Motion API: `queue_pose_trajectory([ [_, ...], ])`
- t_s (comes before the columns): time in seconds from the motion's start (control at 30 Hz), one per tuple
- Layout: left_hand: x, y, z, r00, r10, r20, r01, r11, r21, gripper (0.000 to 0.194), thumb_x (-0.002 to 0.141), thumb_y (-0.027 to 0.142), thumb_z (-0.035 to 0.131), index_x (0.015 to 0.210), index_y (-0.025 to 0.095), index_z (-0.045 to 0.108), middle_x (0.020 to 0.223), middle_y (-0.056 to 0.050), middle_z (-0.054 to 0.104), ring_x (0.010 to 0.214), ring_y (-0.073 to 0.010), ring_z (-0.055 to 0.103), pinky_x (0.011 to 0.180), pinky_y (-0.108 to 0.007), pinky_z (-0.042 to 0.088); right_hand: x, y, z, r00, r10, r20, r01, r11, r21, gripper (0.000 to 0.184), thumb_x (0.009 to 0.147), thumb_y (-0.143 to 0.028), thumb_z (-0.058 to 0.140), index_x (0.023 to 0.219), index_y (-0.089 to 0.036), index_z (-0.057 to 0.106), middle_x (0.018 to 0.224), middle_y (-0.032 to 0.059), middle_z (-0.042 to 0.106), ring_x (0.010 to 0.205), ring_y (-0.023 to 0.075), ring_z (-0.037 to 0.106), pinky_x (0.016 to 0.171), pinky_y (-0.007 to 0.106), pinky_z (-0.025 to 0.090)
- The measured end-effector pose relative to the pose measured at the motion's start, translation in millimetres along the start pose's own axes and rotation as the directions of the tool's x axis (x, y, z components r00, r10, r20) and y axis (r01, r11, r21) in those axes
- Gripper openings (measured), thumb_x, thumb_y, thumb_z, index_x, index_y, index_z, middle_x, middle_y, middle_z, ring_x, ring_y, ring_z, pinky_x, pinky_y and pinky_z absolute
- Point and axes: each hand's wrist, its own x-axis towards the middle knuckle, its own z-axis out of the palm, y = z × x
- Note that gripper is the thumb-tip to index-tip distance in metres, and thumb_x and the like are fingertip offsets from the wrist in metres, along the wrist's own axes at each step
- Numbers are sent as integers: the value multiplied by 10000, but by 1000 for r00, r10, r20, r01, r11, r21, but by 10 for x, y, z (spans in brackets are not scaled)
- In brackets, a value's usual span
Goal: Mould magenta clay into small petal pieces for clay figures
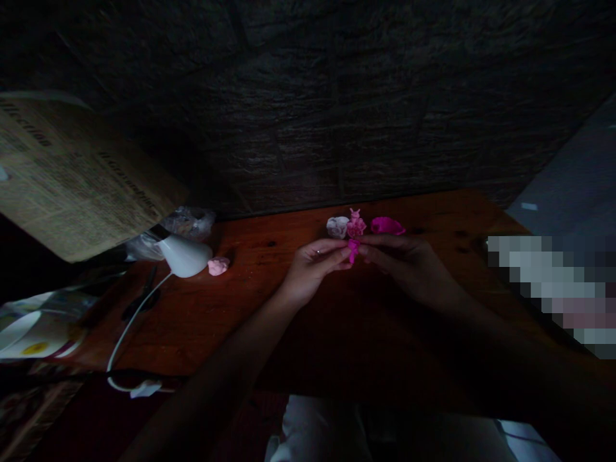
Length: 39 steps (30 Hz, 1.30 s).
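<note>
You have a small magenta piece (353, 251) pinched between both hands, above the wooden table (250, 314), just in front of a pink figure (356, 224). Handling, by judgement: it looks light and soft, like modelling clay, so it should dent or stretch under firm pressure; slipping seems unlikely. Its thinner parts would be the fragile ones. The sounder hold is at the thickest part, with fingertips only and little force.

Your left hand (310, 264) grips it from one side with thumb and fingers; your right hand (409, 260) grips it from the other, likewise by the tips.

Appearance: vivid magenta, short and upright, with an uneven outline; dim light and your fingers hide finer detail. Behind it stand a whitish piece (337, 226) and a larger magenta lump (387, 226), one on either side of the figure.
</note>
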Motion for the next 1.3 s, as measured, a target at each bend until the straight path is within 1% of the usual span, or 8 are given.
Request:
queue_pose_trajectory([
  [0.27, -6, -5, 19, 999, 30, -13, -30, 999, 40, 283, 623, 336, 900, 836, 188, 785, 831, -16, 760, 714, -113, 687, 710, -273, 598, -5, 29, 36, 1000, 4, -27, -5, 999, -37, 189, 858, -365, 706, 1001, -282, 799, 886, 26, 786, 882, 216, 729, 822, 381, 593],
  [0.5, -5, -21, 16, 999, 50, 10, -51, 997, 64, 284, 677, 342, 868, 906, 197, 783, 906, -32, 765, 761, -122, 691, 672, -235, 570, -18, -10, 35, 999, 39, -19, -39, 999, -28, 281, 856, -427, 705, 1049, -240, 785, 870, 37, 784, 864, 214, 730, 814, 372, 595],
  [0.63, 1, -32, 10, 999, 37, 17, -37, 997, 61, 290, 698, 357, 852, 921, 189, 775, 923, -35, 756, 771, -118, 678, 676, -232, 556, -5, 17, 18, 1000, 16, -1, -16, 1000, -14, 321, 832, -451, 732, 1080, -251, 772, 1050, 57, 784, 993, 239, 727, 911, 406, 578],
  [0.73, 0, -24, 14, 999, 28, 24, -29, 998, 55, 295, 703, 363, 847, 924, 186, 770, 937, -42, 754, 776, -120, 674, 684, -236, 546, 4, 55, 15, 1000, -18, -14, 17, 1000, -15, 364, 804, -462, 760, 1093, -241, 760, 1102, 72, 775, 1036, 253, 721, 947, 427, 567],
  [0.9, -13, 2, 29, 999, -9, 36, 7, 998, 68, 294, 715, 370, 836, 927, 178, 767, 917, -46, 747, 776, -125, 669, 695, -248, 539, -11, 71, 32, 997, -57, -48, 53, 996, -72, 295, 803, -436, 765, 1012, -228, 771, 1063, 68, 786, 961, 247, 736, 898, 408, 584],
  [1.0, -20, 9, 27, 999, -21, 36, 18, 997, 77, 309, 711, 384, 836, 922, 169, 767, 864, -42, 732, 750, -118, 652, 672, -236, 534, -27, 70, 37, 996, -68, -51, 61, 990, -131, 278, 809, -418, 763, 1015, -232, 775, 1024, 61, 793, 919, 247, 741, 856, 393, 591],
  [1.2, -20, 0, 18, 999, 6, 45, -12, 994, 113, 305, 724, 392, 827, 929, 175, 766, 885, -44, 732, 755, -121, 652, 655, -233, 533, -41, 70, 39, 992, -113, -49, 99, 971, -219, 214, 859, -338, 700, 1036, -251, 782, 1023, 51, 792, 908, 233, 740, 839, 368, 584],
  [1.3, -17, -10, 19, 999, 23, 37, -28, 991, 133, 286, 739, 383, 816, 929, 176, 764, 894, -42, 736, 759, -121, 653, 646, -226, 531, -42, 56, 37, 987, -152, -56, 130, 949, -288, 224, 883, -309, 654, 1050, -234, 782, 997, 61, 793, 864, 222, 739, 804, 349, 576],
])
